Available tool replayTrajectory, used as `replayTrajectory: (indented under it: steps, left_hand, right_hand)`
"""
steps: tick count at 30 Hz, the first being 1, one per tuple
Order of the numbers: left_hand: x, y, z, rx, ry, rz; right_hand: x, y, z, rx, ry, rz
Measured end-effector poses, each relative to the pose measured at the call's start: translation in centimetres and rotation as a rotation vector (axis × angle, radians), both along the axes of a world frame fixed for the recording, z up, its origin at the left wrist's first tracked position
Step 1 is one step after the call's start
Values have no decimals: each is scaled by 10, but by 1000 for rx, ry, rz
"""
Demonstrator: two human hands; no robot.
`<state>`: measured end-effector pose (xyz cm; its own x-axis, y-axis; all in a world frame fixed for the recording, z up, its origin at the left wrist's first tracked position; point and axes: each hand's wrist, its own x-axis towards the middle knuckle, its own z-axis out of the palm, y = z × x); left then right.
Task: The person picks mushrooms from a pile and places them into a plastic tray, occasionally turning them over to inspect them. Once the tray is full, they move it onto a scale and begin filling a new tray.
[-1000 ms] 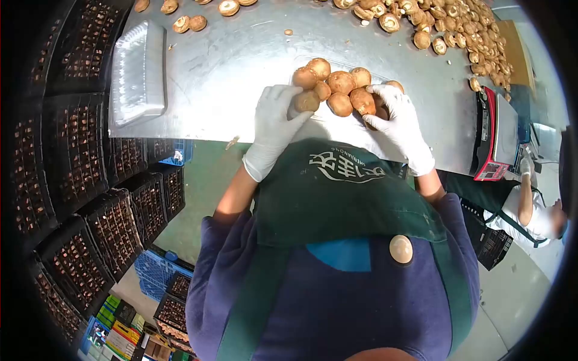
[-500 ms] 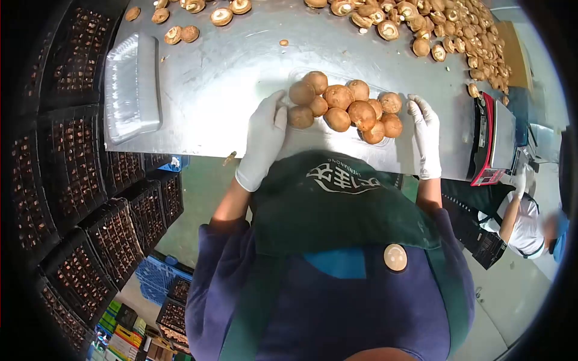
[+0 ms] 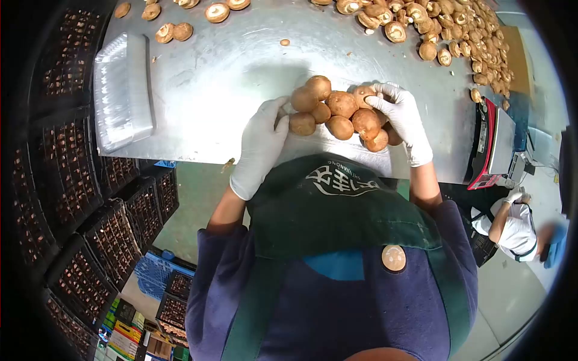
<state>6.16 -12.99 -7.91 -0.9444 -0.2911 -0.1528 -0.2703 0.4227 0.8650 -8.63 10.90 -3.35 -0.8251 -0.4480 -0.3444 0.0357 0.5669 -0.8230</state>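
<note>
A group of brown-capped mushrooms (image 3: 342, 104) sits together in front of me, in a clear plastic tray that barely shows beneath them. At the tray's left end is my left hand (image 3: 260, 141), white-gloved, its thumb and fingers apart beside the nearest caps; whether it touches the tray is hard to tell. My right hand (image 3: 400, 116), also gloved, reaches over the right end of the group. Its thumb and fingers close on a mushroom (image 3: 363, 95) at the back right, and the hand partly covers the mushrooms under it.
A stack of clear trays (image 3: 123, 93) stands at the table's left. Loose mushrooms (image 3: 421, 27) are heaped at the far right, with more along the far edge. A red scale (image 3: 489, 144) stands at right. Black crates (image 3: 71, 162) line the left; a co-worker (image 3: 512, 225) is at right.
My right hand has moved left and inward from beside the tray onto the mushrooms and grasped one. My left hand stays at the left end, slightly shifted. The co-worker's hands moved a little.
</note>
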Motion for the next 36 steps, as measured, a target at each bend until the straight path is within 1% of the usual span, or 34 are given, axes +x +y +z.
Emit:
replayTrajectory:
  steps: [2, 5, 11, 14, 16, 17, 19, 23, 25, 26, 28, 29, 31, 32, 34, 36]
  left_hand:
    - [-2, -2, 1, 3, -6, -11]
    - [-2, -6, 2, -54, 11, -40]
    - [-3, -7, 6, -80, 6, -41]
    - [-3, -6, 7, -49, -36, -48]
    - [-2, -5, 8, -81, -22, -55]
    - [-2, -4, 8, -86, -24, -52]
    - [-2, -3, 7, -72, -12, -50]
    - [-1, -3, 7, -129, -7, -44]
    - [0, -4, 5, -126, 11, -56]
    - [0, -3, 4, -127, 12, -52]
    - [1, -2, 3, -107, -14, -49]
    - [1, -2, 3, -106, -14, -43]
    - [-2, 1, 2, -339, 132, 50]
    - [-7, 1, 6, -339, 130, 56]
    - [-22, 1, 17, -481, 384, 72]
    - [-36, 4, 10, -489, 416, 48]
  right_hand:
    - [0, 1, 2, -21, 20, 13]
    - [1, 1, 4, 5, -24, -5]
    - [3, 1, 4, 21, 71, 39]
    - [4, 2, 5, 70, 138, 66]
    - [6, 2, 5, 157, 240, 101]
    - [6, 1, 5, 151, 239, 103]
    - [8, -1, 9, 321, 297, 149]
    - [14, -4, 6, 259, 351, 119]
    - [16, -6, 8, 141, 135, 10]
    - [16, -6, 9, 140, 137, 14]
    - [17, -7, 11, 105, 293, 62]
    - [14, -7, 9, 106, 293, 67]
    - [7, -7, 5, 295, 574, 296]
    - [7, -10, 7, 293, 574, 302]
    - [7, -19, 13, 374, 626, 383]
    - [4, -18, 8, 378, 656, 426]
